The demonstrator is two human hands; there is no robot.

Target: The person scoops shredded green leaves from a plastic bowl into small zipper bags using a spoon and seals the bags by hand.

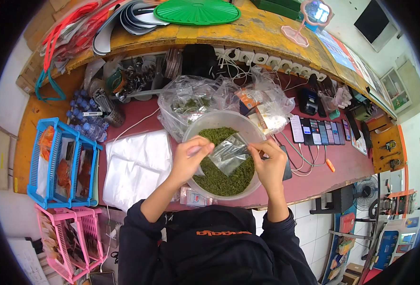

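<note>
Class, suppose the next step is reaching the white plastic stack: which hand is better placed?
Probably the left hand: the white plastic stack lies on that side of the tub. The right hand is farther off, pinching the clear bag.

Two hands hold a small clear bag over a big tub of green bits.
The left hand (191, 156) pinches one side of the small clear bag (230, 156) and the right hand (270, 165) pinches the other. Under it, green bits (224, 184) lie in the round tub (219, 117) on the red table (317, 179). White plastic sheets (136, 168) and a blue basket (54, 164) sit to the left; phones (315, 132) lie to the right.
</note>
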